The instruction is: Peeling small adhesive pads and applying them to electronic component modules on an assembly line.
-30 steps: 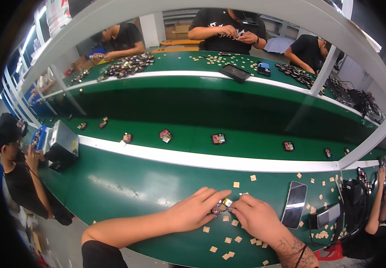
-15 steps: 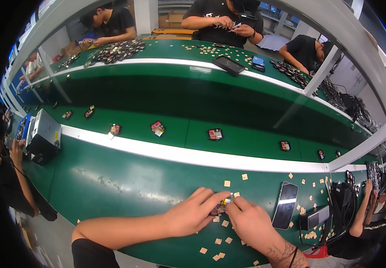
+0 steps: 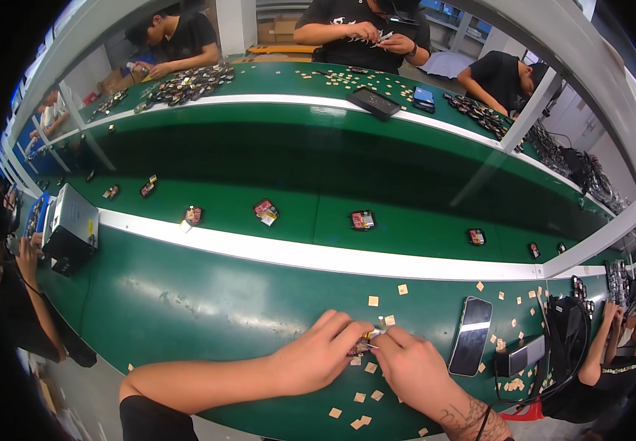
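Observation:
My left hand [image 3: 316,353] grips a small electronic device [image 3: 360,347] from its left side, thumb and fingers closed on it. Dark casing, reddish parts and a bit of yellow and silver show between the fingers. From the right, my right hand [image 3: 411,365] pinches at the same device, its fingertips close to the left ones. A thin pale edge shows by the right fingertips; what it is I cannot make out. Most of the device is hidden by my fingers. Small square beige pieces [image 3: 370,367] lie scattered on the green bench around my hands.
A smartphone [image 3: 471,336] lies right of my hands, beside a grey box-shaped device [image 3: 521,357] and black cables. Beyond a white rail [image 3: 318,255], similar open devices [image 3: 363,220] sit spaced along a green strip. A grey machine [image 3: 72,229] stands left. Other people work around the benches.
The devices on the green strip have shifted slightly to the right. Both my hands stay on the device, with only small finger movement.

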{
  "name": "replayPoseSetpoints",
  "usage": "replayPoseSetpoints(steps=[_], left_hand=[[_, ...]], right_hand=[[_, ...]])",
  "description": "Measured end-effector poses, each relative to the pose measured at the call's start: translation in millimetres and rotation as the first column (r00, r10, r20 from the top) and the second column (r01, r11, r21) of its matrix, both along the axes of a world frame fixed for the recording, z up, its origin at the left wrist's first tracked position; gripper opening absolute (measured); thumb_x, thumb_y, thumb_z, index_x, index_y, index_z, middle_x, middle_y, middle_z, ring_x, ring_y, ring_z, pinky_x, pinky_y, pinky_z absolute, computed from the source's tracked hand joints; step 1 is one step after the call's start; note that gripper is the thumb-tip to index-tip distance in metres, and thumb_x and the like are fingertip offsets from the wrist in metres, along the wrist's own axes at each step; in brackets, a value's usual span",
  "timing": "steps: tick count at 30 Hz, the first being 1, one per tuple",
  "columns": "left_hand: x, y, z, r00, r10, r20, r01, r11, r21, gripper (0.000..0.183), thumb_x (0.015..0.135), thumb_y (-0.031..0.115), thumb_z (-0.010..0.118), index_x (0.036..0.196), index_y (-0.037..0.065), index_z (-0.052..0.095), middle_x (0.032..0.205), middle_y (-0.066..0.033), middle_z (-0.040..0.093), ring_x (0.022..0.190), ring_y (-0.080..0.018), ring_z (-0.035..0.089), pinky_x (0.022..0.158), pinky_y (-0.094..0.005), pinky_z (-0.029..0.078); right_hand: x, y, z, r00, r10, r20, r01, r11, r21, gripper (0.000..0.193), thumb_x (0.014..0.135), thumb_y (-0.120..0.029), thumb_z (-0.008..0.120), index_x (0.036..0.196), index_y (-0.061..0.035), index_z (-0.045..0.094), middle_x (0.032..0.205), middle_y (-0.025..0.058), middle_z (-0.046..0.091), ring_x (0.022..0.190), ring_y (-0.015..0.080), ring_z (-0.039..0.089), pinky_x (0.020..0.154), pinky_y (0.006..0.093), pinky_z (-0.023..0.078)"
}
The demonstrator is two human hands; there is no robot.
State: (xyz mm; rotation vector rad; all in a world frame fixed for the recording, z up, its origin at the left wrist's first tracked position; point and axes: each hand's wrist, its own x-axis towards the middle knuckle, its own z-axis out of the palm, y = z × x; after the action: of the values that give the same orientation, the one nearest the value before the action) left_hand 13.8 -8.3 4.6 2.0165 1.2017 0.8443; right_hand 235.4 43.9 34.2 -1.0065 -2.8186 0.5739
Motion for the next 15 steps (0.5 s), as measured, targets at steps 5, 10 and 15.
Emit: replayPoseSetpoints(steps=[5, 10, 15], left_hand=[[-3, 0, 8, 1.000, 0.013, -0.004, -0.013, 0.998, -0.061, 0.056, 0.090, -0.004, 0.070, 0.143, 0.000, 0.049, 0.123, -0.0205, 0.055, 0.114, -0.0422, 0.055, 0.098, -0.0469, 0.051], [-5, 0, 7, 1.000, 0.030, 0.005, -0.029, 0.995, -0.091, 0.057, 0.090, -0.002, 0.073, 0.142, 0.001, 0.049, 0.127, -0.0206, 0.057, 0.118, -0.0417, 0.056, 0.100, -0.0473, 0.051], [-10, 0, 4, 1.000, 0.016, -0.021, -0.017, 0.999, -0.048, 0.054, 0.090, 0.000, 0.074, 0.139, 0.001, 0.051, 0.126, -0.0180, 0.059, 0.117, -0.0404, 0.057, 0.100, -0.0470, 0.052]], right_hand=[[2, 4, 1, 0.984, -0.099, -0.150, 0.107, 0.993, 0.045, 0.017, 0.095, -0.009, 0.074, 0.111, -0.0056, 0.069, 0.099, 0.0103, 0.067, 0.077, 0.0355, 0.071, 0.065, 0.0448, 0.060], [4, 11, 13, 0.972, -0.076, -0.222, 0.059, 0.995, -0.084, 0.018, 0.093, -0.010, 0.078, 0.110, -0.0088, 0.071, 0.097, 0.0064, 0.066, 0.077, 0.0291, 0.072, 0.066, 0.0403, 0.060], [6, 22, 7, 0.976, 0.078, -0.205, -0.100, 0.990, -0.098, 0.025, 0.091, -0.011, 0.078, 0.115, -0.0116, 0.070, 0.102, 0.0043, 0.062, 0.079, 0.0284, 0.072, 0.065, 0.0387, 0.061]])
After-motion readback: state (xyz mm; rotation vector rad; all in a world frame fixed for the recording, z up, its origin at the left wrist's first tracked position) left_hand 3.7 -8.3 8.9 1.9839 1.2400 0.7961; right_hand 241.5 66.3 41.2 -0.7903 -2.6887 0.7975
